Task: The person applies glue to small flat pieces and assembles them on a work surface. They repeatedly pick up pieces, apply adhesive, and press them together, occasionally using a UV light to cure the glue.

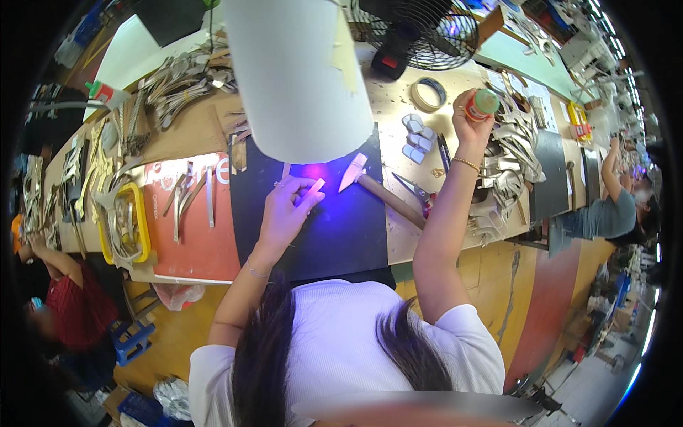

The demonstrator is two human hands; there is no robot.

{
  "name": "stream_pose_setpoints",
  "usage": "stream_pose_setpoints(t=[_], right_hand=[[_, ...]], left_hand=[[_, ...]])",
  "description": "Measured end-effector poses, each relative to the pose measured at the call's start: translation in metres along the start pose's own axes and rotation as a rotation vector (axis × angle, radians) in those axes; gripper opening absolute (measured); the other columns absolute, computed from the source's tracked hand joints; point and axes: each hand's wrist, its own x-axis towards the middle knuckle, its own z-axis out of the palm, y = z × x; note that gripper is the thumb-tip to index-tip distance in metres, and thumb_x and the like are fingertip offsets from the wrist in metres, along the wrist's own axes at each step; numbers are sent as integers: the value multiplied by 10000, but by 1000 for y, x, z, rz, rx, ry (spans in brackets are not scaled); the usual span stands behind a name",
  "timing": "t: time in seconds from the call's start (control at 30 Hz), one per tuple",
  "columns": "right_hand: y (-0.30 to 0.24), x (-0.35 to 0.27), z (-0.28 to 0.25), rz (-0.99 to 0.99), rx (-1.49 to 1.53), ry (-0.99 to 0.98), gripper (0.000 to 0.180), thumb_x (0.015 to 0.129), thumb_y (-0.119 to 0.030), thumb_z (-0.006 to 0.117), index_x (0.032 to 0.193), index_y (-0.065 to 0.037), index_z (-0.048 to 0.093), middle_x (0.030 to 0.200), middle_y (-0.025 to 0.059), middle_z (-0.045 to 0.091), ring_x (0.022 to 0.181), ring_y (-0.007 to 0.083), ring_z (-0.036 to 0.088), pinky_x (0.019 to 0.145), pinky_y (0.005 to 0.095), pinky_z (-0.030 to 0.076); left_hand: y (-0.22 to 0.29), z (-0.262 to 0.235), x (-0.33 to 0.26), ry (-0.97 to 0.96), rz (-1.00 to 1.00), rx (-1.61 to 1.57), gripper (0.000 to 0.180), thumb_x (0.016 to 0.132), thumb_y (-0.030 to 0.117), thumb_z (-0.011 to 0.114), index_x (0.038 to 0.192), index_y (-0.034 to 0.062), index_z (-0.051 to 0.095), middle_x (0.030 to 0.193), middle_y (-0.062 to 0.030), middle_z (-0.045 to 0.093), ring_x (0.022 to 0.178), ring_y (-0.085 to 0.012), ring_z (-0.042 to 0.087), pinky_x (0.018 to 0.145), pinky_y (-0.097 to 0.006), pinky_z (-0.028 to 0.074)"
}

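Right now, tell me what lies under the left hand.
Under the left hand lies a black mat, lit violet; its fingers hold a pale strip. Whatever sits beneath the palm is hidden.

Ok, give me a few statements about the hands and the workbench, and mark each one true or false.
1. The left hand holds a small pale strip over the black mat. True.
2. The right hand grips the hammer. False: it holds up a small bottle with a green cap; the hammer lies on the mat, untouched.
3. A purple glow lights the mat near the strip. True.
4. The roll of tape sits on the red sheet. False: it lies on the bare bench near the fan.
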Motion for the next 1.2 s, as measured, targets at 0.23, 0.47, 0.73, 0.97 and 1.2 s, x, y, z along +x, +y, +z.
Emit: stream_pose_setpoints(t=[0.23,0.47,0.73,0.97,1.2], right_hand=[[-29,55,-15,318,410,51,142,711,33,630,852,26,647,810,169,664,760,281,692,732,416,633],[-70,84,-32,139,349,72,208,865,-151,584,921,41,641,848,183,649,783,311,672,696,410,630],[65,-72,2,117,-218,-56,279,968,-242,564,1103,2,557,836,67,574,689,160,591,641,251,521],[216,-201,-78,363,-1500,70,318,979,-169,599,1238,14,569,814,8,568,677,89,517,612,251,469],[234,-200,-100,357,-1439,-72,239,986,-146,584,1108,52,643,894,47,614,784,119,565,700,282,492]], left_hand=[[-17,5,-18,18,30,156,275,869,117,716,1126,23,691,818,-25,560,617,-82,554,536,-223,453],[-14,3,-17,-6,39,229,232,879,164,707,1059,17,713,752,-42,588,607,-100,553,602,-266,483],[-7,3,-12,-47,-206,-461,234,949,182,641,1122,33,692,816,-20,626,677,-87,607,577,-220,495],[0,5,-10,15,80,-610,200,861,57,705,1026,4,606,897,-63,636,676,-111,633,592,-248,540],[-3,-27,-26,-99,-4,-418,184,938,54,578,1114,2,579,992,-120,674,778,-167,690,697,-299,588]])
